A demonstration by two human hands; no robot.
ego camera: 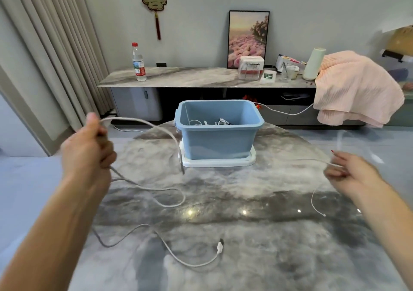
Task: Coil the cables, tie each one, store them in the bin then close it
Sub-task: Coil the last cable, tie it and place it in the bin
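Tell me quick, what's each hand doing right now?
Left hand: fingers curled round the thick white cable, gripping it above the table.
Right hand: fingers pinching the thin white cable, holding it up.

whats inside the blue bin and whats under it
Inside the blue bin, a few white cables lie on the bottom; its front wall hides how many and whether they are tied. Under it sits the white lid, with only its edges showing.
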